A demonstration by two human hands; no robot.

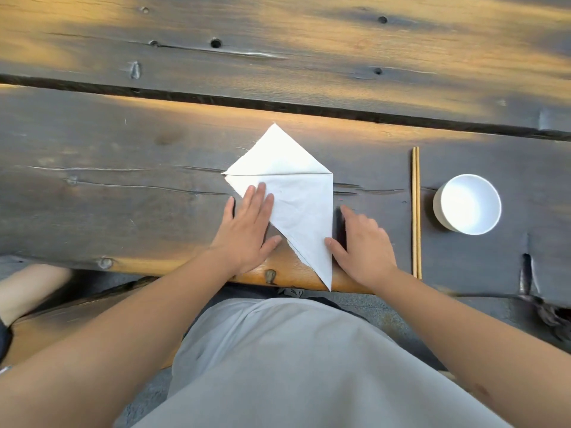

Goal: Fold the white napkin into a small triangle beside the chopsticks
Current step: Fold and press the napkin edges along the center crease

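Observation:
The white napkin (298, 205) lies on the dark wooden table (123, 180), folded into two triangular flaps that meet at a horizontal crease; its lower point hangs over the near table edge. My left hand (247, 233) rests flat with fingers spread, fingertips pressing the napkin's left slanted edge. My right hand (363, 242) lies flat on the table against the napkin's right edge, thumb touching the cloth. A pair of wooden chopsticks (416, 211) lies straight, to the right of my right hand.
A white bowl (467, 204) stands right of the chopsticks. A long gap (278, 105) between planks runs across the table behind the napkin. My lap in grey cloth is below the near table edge (272, 278).

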